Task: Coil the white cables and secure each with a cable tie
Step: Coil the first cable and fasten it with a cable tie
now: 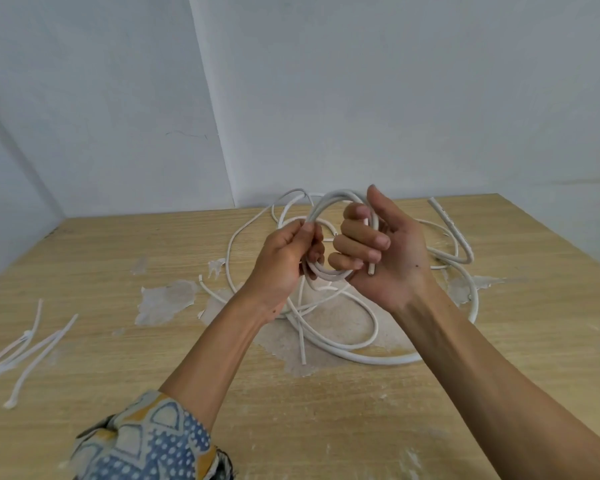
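Standing upright above the table (118, 258), a coil (329, 199) is pinched at its left side by the left hand (284, 258) and gripped in the curled right hand (392, 254); its cut end (370, 270) points downward.

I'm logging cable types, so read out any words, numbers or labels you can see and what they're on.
None can be read.
Thick white cable: faint dark marks along its sheath, too blurred to read.
Wall: a thin dark scribble, not letters.
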